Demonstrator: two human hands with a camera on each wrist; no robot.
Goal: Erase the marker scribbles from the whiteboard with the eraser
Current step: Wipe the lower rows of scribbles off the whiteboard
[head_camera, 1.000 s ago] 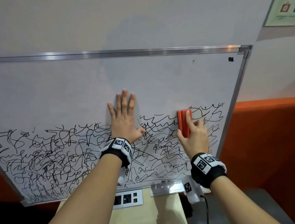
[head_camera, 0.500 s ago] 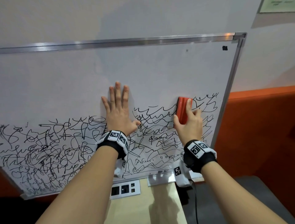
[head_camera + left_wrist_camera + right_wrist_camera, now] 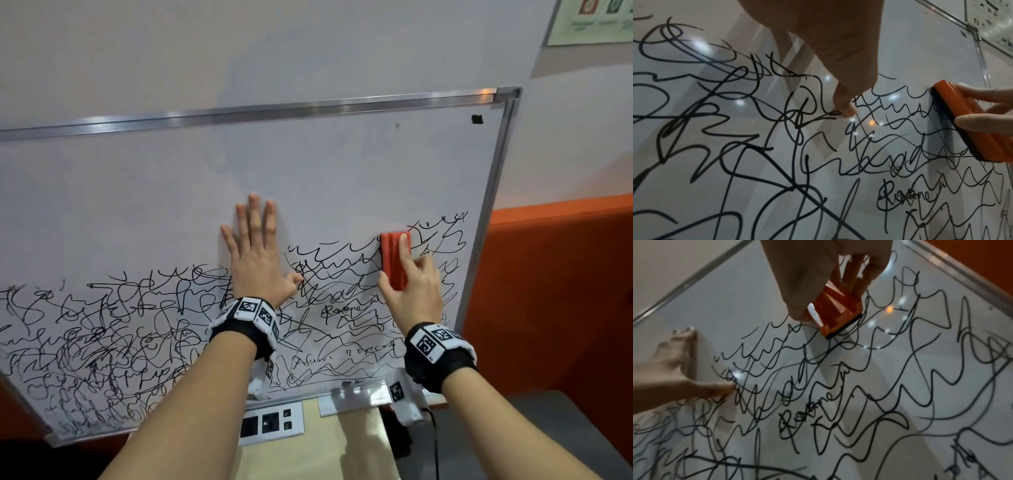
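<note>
Head view: the eraser (image 3: 394, 260) is pinched by its long sides in the right hand (image 3: 412, 286), felt pressed to the whiteboard (image 3: 342, 178) at 3 o'clock among scribbles (image 3: 137, 325). The left hand (image 3: 257, 253) is spread flat on the board. The eraser is judged light and rigid, best held by its plastic back.

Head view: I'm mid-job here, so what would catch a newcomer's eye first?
The black scribbles crowd the lower half of the whiteboard, while its upper half is bare. The red eraser stands out near the right edge, gripped by the right hand and pressed on the topmost lines. The left hand lies flat on the board at the centre, fingers spread.
</note>
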